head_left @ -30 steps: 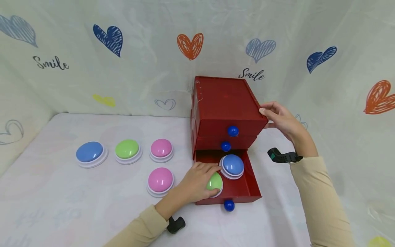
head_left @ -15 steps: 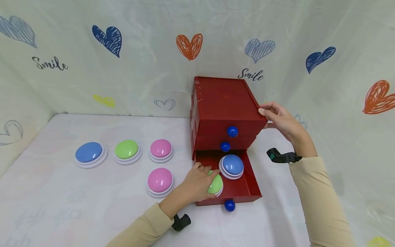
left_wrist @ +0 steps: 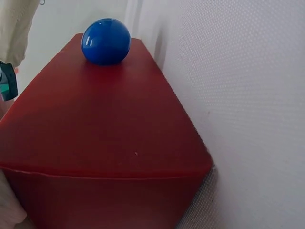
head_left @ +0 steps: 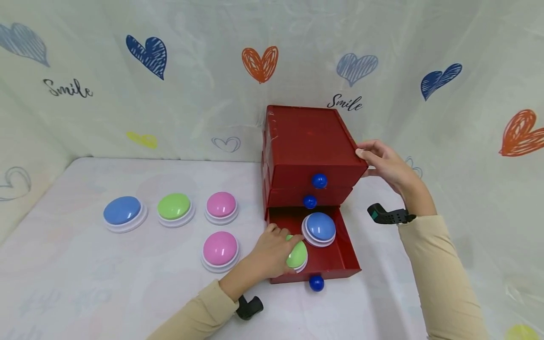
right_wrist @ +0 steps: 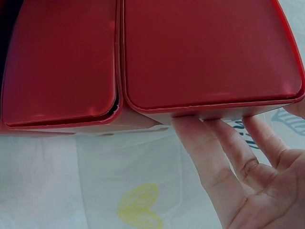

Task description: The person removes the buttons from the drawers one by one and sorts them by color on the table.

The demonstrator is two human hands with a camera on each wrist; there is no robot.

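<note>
In the head view, my left hand (head_left: pixel 272 252) reaches over the left wall of the bottom drawer (head_left: pixel 329 257) and grips a green dome button (head_left: pixel 296 255). The button is tilted, its left part hidden by the hand. A blue dome button (head_left: pixel 320 227) with a white base sits in the drawer to its right. My right hand (head_left: pixel 388 165) touches the upper right corner of the red drawer cabinet (head_left: pixel 310 134). In the right wrist view, several nearly straight fingers (right_wrist: pixel 209 157) press its side. The left wrist view shows the drawer's red front (left_wrist: pixel 105 114), with no fingers on the button visible.
On the white table, left of the cabinet, stand a blue button (head_left: pixel 123 211), a green button (head_left: pixel 174 207) and two pink buttons (head_left: pixel 221 205). Blue round knobs (head_left: pixel 316 283) stick out from the drawer fronts. A heart-printed sheet hangs behind.
My left hand has shifted slightly, and the green button in it has tilted, its left side now more covered by the fingers. The right hand stays at the cabinet corner.
</note>
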